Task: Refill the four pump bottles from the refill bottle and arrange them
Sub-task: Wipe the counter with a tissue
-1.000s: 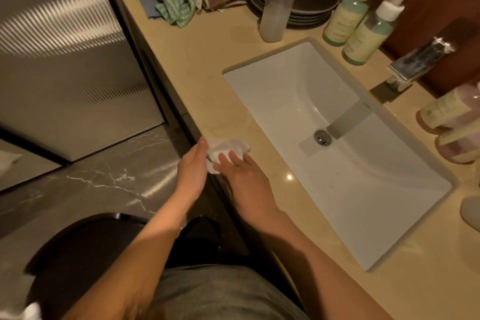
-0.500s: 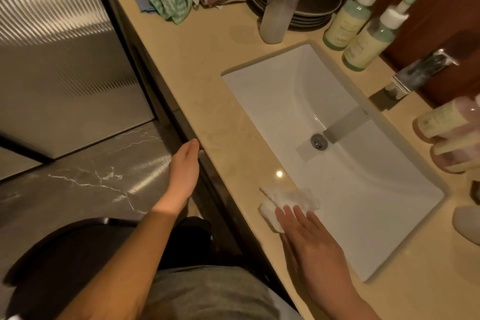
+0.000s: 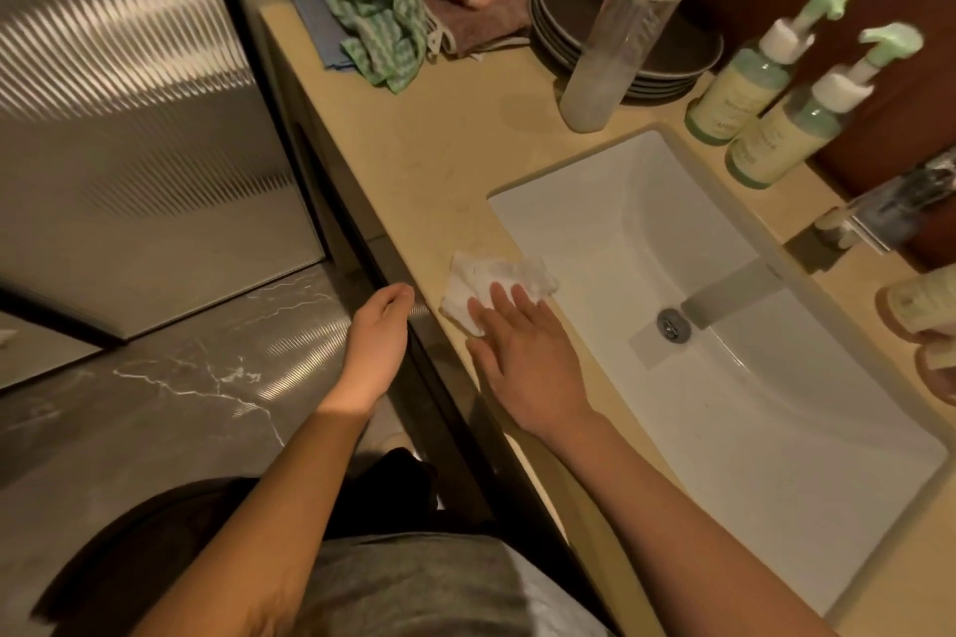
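In the head view, a tissue point(image 3: 499, 274) is pressed onto the tabletop point(image 3: 424, 160) beside the sink's point(image 3: 595, 202) near corner by the flat-fingered right grip point(image 3: 522, 357), seemingly to wipe drips, while the left grip point(image 3: 377, 336) is hung loose and empty and the green pump bottles point(image 3: 737, 91) are stood behind the sink.

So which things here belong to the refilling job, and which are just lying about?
Job: refill bottle; two green pump bottles; two pink bottles, cut off at right; probably the tissue under the right hand.
Lying about: cloths; plates; tap.
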Demonstrator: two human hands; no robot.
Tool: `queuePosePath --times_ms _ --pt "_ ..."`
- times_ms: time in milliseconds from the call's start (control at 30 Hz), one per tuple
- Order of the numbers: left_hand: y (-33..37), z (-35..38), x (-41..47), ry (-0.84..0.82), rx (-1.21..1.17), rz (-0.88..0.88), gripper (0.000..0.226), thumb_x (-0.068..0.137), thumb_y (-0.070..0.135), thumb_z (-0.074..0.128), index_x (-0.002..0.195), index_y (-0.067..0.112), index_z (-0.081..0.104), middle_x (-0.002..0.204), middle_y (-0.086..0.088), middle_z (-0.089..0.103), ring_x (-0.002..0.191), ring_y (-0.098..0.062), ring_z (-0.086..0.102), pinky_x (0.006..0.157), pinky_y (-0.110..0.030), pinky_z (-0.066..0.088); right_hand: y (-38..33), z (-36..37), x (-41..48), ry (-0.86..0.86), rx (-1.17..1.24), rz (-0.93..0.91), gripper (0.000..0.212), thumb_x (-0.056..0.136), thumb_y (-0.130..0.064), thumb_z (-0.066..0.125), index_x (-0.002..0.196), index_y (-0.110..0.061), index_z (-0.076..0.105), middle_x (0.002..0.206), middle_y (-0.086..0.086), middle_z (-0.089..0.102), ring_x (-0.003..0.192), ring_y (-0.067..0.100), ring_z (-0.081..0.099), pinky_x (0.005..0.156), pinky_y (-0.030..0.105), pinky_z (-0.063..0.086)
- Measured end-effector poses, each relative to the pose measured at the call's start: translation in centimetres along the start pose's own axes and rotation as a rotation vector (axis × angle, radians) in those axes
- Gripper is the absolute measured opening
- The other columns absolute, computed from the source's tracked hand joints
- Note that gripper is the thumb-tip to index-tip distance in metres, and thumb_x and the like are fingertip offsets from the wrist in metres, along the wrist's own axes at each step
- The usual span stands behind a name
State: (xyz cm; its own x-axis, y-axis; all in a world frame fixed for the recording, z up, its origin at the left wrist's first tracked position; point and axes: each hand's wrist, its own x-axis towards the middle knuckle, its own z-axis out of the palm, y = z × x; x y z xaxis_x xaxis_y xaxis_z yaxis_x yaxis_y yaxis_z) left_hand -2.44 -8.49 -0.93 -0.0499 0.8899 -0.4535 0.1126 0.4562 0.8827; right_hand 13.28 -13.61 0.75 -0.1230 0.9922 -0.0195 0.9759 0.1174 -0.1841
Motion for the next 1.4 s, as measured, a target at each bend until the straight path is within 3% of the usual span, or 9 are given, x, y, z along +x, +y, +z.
queuePosePath --times_ms 167,333,467,667,867,1000,1233,1333,1400 --pt "1.2 -1.9 1.4 -0.015 0.005 0.012 0.037 0.097 0.027 0.044 0.131 0.015 0.050 0.128 0.000 0.054 0.119 -0.012 0.047 0.090 -0.022 0.031 -0.5 -1.1 3.0 0.064 0.050 0.050 0.034 0.089 -0.046 0.051 0.107 -0.019 0.059 0.115 0.006 0.057 0.104 0.028 0.051 0.084 0.037 0.040" --pt "1.7 -3.8 2.8 -0.026 0.068 0.026 0.034 0.096 0.022 0.047 0.128 0.012 0.054 0.120 0.001 0.057 0.107 -0.007 0.049 0.087 -0.019 0.032 -0.4 -0.6 4.1 0.107 0.036 0.097 0.049 0.089 -0.046 0.048 0.125 -0.012 0.055 0.123 0.008 0.058 0.113 0.028 0.052 0.096 0.040 0.040" --pt "1.7 -4.8 3.8 -0.043 0.136 0.030 0.033 0.096 0.021 0.047 0.127 0.012 0.055 0.122 -0.002 0.058 0.106 -0.009 0.050 0.088 -0.021 0.033 -0.5 0.3 4.0 0.161 -0.027 0.077 0.040 0.093 -0.031 0.046 0.122 -0.006 0.059 0.124 0.009 0.061 0.119 0.029 0.053 0.101 0.037 0.040" --pt "2.1 -4.0 4.4 -0.080 0.150 0.019 0.032 0.095 0.017 0.048 0.125 0.008 0.056 0.121 -0.006 0.060 0.106 -0.010 0.051 0.089 -0.019 0.033 -0.3 0.5 1.2 0.116 -0.031 -0.018 0.045 0.095 -0.035 0.045 0.130 -0.009 0.054 0.134 0.008 0.053 0.127 0.023 0.047 0.108 0.034 0.027" --pt "2.2 -2.4 4.4 -0.099 0.142 -0.012 0.031 0.095 0.016 0.050 0.123 0.005 0.056 0.119 -0.010 0.060 0.105 -0.013 0.053 0.089 -0.020 0.035 1.5 -0.3 -3.3 0.069 0.028 -0.202 0.040 0.094 -0.027 0.040 0.128 -0.015 0.058 0.133 0.001 0.054 0.123 0.016 0.051 0.105 0.029 0.033" --pt "2.3 -2.2 3.9 -0.067 0.120 -0.030 0.031 0.095 0.012 0.049 0.123 0.003 0.055 0.119 -0.012 0.060 0.103 -0.013 0.052 0.091 -0.020 0.036 3.9 -0.9 -4.7 0.056 -0.005 -0.329 0.048 0.077 -0.009 0.070 0.124 -0.012 0.061 0.129 0.006 0.058 0.117 0.021 0.056 0.101 0.032 0.036" --pt "1.5 -2.7 2.0 -0.025 0.135 -0.048 0.029 0.094 0.013 0.050 0.120 0.007 0.058 0.115 -0.009 0.062 0.109 -0.019 0.055 0.097 -0.026 0.039 4.3 -1.3 -1.5 0.131 0.043 -0.351 0.038 0.066 -0.008 0.082 0.103 -0.011 0.071 0.108 0.009 0.070 0.094 0.022 0.068 0.070 0.030 0.056" --pt "1.1 -3.2 1.1 -0.004 0.154 -0.055 0.026 0.094 0.015 0.051 0.117 0.010 0.060 0.112 -0.006 0.063 0.111 -0.022 0.056 0.103 -0.035 0.040 2.5 -1.5 1.6 0.107 0.020 -0.293 0.030 0.062 0.001 0.077 0.088 -0.008 0.065 0.085 0.008 0.065 0.067 0.024 0.063 0.044 0.026 0.044" --pt "0.8 -3.4 0.4 0.023 0.160 -0.049 0.022 0.094 0.017 0.051 0.113 0.014 0.061 0.112 -0.006 0.064 0.111 -0.023 0.056 0.104 -0.038 0.040 1.2 -0.9 3.3 0.127 0.029 -0.253 0.033 0.055 0.006 0.076 0.082 -0.006 0.061 0.079 0.010 0.062 0.061 0.025 0.059 0.041 0.027 0.041"
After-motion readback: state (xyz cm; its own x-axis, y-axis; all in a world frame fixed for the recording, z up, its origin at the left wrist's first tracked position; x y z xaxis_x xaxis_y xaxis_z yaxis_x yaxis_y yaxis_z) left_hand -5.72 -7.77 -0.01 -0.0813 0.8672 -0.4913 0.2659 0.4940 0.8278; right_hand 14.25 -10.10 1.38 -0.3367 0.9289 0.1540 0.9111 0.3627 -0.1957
